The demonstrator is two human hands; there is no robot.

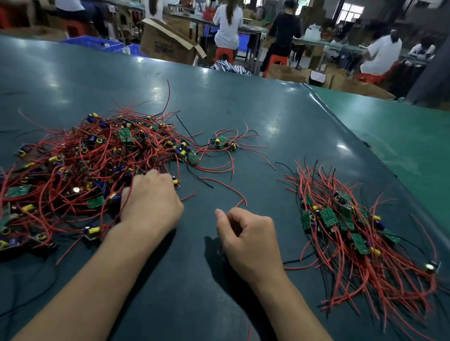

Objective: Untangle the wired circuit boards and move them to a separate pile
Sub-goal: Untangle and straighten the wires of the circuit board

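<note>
A dark green tabletop (252, 104) carried everything. On its left lay the tangle (81, 162), a big heap of green boards snarled in red and black wires. At the right, well apart from it, sat the pile (354, 237), smaller, its wires fanned toward the near edge. A pair of boards (225, 143) lay alone just beyond the tangle's far right edge. The left hand (150, 204) rested at the tangle's near right edge, fingers curled down into the wires; whether it gripped one I could not tell. The right hand (247, 237) lay between the heaps, fingers curled, thumb and forefinger seeming to pinch a red wire (230, 189).
</note>
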